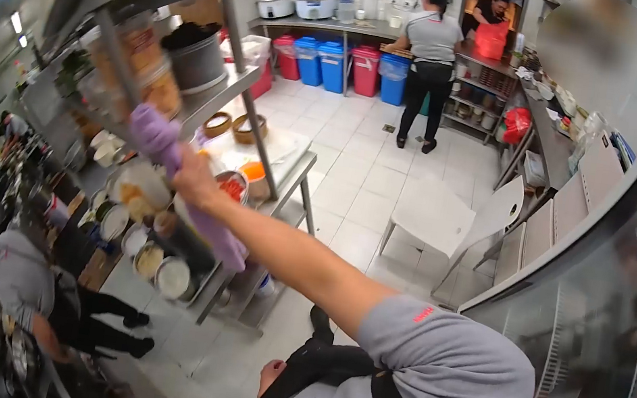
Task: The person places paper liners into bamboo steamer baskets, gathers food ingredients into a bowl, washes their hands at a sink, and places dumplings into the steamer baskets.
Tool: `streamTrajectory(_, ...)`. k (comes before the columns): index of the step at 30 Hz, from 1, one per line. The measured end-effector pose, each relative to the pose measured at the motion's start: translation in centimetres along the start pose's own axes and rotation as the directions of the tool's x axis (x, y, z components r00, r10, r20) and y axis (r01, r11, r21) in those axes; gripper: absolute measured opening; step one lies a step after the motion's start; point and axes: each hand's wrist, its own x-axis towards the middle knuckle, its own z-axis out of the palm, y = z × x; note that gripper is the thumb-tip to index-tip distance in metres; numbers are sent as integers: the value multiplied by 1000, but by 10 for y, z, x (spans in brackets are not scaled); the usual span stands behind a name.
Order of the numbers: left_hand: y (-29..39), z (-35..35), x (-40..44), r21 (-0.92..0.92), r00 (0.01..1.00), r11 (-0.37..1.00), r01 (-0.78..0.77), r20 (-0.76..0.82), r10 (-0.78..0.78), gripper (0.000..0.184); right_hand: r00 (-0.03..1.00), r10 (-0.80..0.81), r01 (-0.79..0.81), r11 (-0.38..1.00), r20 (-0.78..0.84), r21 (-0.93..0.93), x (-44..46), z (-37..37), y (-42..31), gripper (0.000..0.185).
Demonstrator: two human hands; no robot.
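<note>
My right hand (pixel 197 179) is closed around a purple cloth (pixel 155 132), with my arm stretched out across the view. One bunched end of the cloth rises beyond my fist, next to the metal rack (pixel 219 104); the other end hangs below my wrist. Behind the cloth are containers of food, among them a bowl of something red (pixel 232 184) and an orange-topped tub (pixel 255 177). Low in front of my body, my left hand (pixel 271 373) shows only in small part beside my dark apron, its fingers too hidden to make out.
A white chair (pixel 431 220) stands on the tiled floor, near a glass-doored unit (pixel 599 344) at right. One person (pixel 434 40) faces the back counter; another (pixel 27 272) is at lower left. A third, behind the hatch, is by a red bag (pixel 491 40). Coloured bins (pixel 331 66) line the back.
</note>
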Motion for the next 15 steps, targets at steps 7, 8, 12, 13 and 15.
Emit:
streamTrajectory(7, 233, -14, 212, 81, 885, 928, -363, 340, 317, 46, 951, -145, 171, 982, 271, -76, 11, -44, 8, 24)
streamTrajectory(8, 260, -17, 229, 60, 870, 926, -372, 369, 326, 46, 931, -115, 134, 990, 346, -32, 11, -59, -6, 27)
streamTrajectory(12, 313, -31, 264, -37, 869, 961, -273, 419, 263, 46, 717, -189, 43, 973, 671, 228, 31, -77, 12, 34)
streamTrajectory(13, 317, -37, 269, -61, 874, 973, -224, 428, 229, 46, 645, -264, 51, 951, 717, 305, 32, -72, 22, 37)
streamTrajectory(15, 325, -49, 283, -120, 886, 986, -113, 437, 155, 45, 526, -553, 162, 811, 646, 563, 41, -76, 44, 48)
